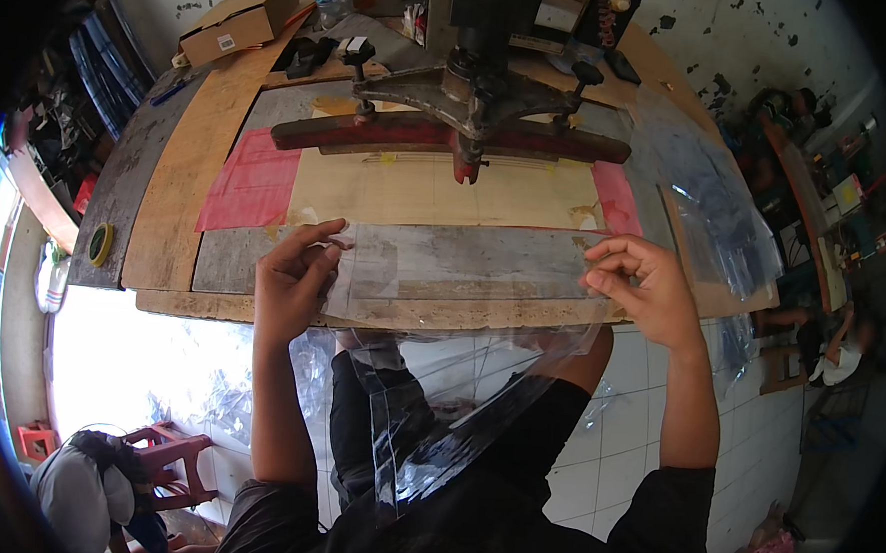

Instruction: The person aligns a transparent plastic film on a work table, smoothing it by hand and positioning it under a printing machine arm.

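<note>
Film (457, 397) is stretching between the two hands in the head view, clear and creased, its loose part hanging over the near edge of the worktop (171, 202) toward 6 o'clock. The left hand (305, 264), at 9 o'clock, is pinching one end, thumb and fingers together on it. The right hand (643, 282), at 3 o'clock, is pinching the other end in the same way. Below, the film is draping in front of the person's legs (556, 423).

At 12 o'clock a press (472, 103) is standing over the worktop, its red bar (370, 135) spanning above a cream sheet (447, 192). Pink patches are flanking that sheet, one at 10 o'clock (248, 181), one at 2.

A box (241, 24) is sitting between 10 and 11, a tape roll (101, 245) is lying at 9, and clear sheeting (712, 211) is spreading between 2 and 3. Around 8 o'clock another person (81, 488) is bending beside a red stool (178, 453).
</note>
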A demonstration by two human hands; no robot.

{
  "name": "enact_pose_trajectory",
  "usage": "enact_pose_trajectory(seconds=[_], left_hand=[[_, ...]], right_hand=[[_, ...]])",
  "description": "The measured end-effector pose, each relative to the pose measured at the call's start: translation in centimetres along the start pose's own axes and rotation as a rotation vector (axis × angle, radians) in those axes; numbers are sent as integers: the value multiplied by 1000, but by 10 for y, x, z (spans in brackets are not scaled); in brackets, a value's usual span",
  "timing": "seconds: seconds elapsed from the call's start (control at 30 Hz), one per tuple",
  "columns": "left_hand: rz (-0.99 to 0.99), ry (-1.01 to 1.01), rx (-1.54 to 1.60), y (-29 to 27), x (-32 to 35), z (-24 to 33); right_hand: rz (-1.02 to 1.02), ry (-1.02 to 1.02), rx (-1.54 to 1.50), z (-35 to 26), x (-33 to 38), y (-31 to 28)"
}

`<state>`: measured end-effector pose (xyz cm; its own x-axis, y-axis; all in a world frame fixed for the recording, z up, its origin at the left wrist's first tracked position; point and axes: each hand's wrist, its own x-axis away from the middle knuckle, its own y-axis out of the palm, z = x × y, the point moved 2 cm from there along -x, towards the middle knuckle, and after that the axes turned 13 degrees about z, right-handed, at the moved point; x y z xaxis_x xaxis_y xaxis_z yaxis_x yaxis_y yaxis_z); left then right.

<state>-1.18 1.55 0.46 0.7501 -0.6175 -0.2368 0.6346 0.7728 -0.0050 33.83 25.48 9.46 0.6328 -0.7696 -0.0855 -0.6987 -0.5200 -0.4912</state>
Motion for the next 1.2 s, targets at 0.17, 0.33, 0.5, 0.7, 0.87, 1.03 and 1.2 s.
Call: enact_pose_trajectory(seconds=[0.17,0.33,0.5,0.7,0.87,1.03,1.2], left_hand=[[-1,-34,38,2,0,3],[3,-28,15,0,1,1],[-13,-19,11,1,2,1],[-9,-29,-2,1,2,2],[-3,-23,64,1,2,-1],[-6,-67,45,4,0,4],[-18,-115,79,5,-3,4]], right_hand=[[79,-54,-121,1,-1,4],[100,-75,-114,10,-3,7],[141,-61,-130,19,-5,8],[198,-13,-204,29,-9,19],[262,-74,-317,54,-15,34],[279,-99,-408,80,-14,46],[290,-29,-384,80,-11,46]])
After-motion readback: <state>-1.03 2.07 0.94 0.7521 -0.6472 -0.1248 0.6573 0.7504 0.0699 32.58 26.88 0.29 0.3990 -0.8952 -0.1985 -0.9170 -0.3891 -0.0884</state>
